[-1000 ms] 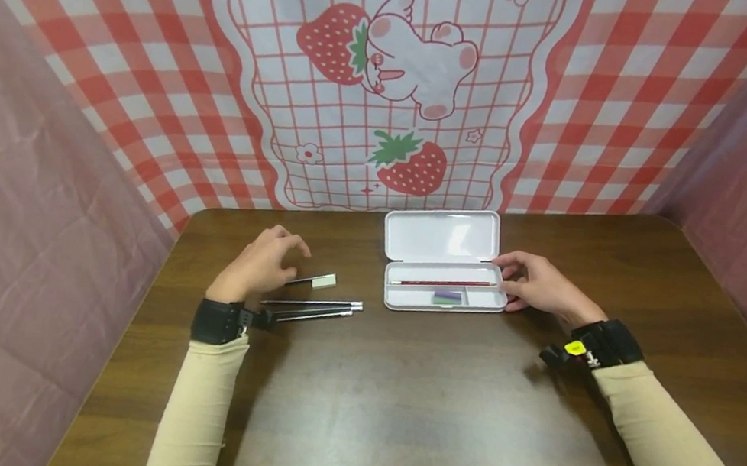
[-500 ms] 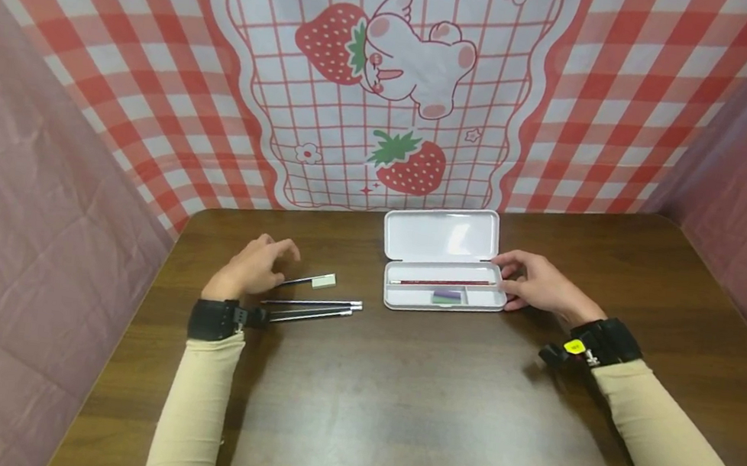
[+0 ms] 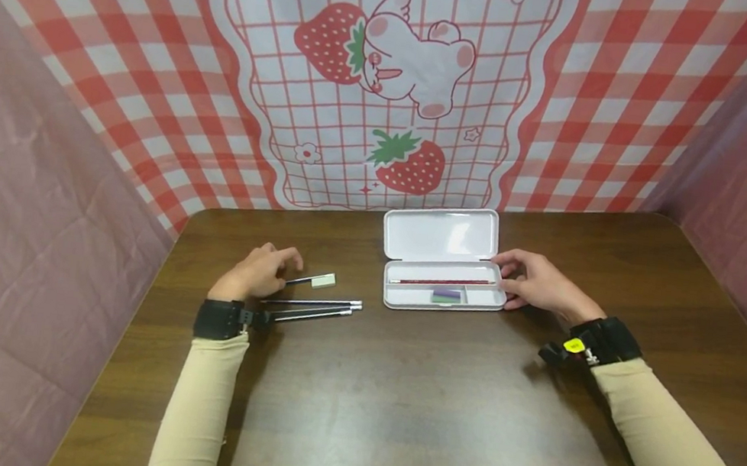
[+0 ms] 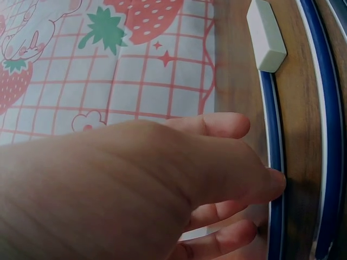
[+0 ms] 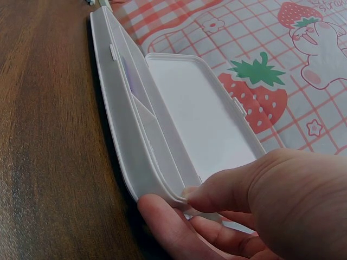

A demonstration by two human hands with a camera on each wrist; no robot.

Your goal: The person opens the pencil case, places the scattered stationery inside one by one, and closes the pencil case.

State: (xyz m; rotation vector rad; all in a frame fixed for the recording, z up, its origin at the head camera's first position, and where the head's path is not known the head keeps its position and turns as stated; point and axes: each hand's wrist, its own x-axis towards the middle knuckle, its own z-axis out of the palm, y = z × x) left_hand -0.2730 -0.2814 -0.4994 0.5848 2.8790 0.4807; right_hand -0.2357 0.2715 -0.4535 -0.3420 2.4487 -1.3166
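Observation:
My left hand (image 3: 258, 270) hovers low at the left of the table, fingers loosely bent. In the left wrist view its thumb tip lies over a blue-and-white pencil (image 4: 275, 130); whether it presses on it, I cannot tell. A pale eraser (image 3: 323, 281) lies at that pencil's far end. Just nearer, several dark pencils (image 3: 316, 311) lie side by side. My right hand (image 3: 537, 282) grips the right end of a white pencil case (image 3: 400, 301), thumb over the rim and fingers outside. Its lid (image 3: 442, 235) stands raised. Inside are a red pencil (image 3: 440, 281) and a purple-and-green block (image 3: 447, 297).
A brown wooden table (image 3: 395, 405) carries everything. Behind it hangs a red-and-white checked cloth (image 3: 601, 120) with strawberries. Pink cloth walls (image 3: 20, 239) rise on both sides. Each wrist wears a black strap (image 3: 220, 319) with a small camera.
The left hand first drew back a little to the left, then came slightly right again, its fingers lower near the pencil. My right hand and the pencil case have stayed put.

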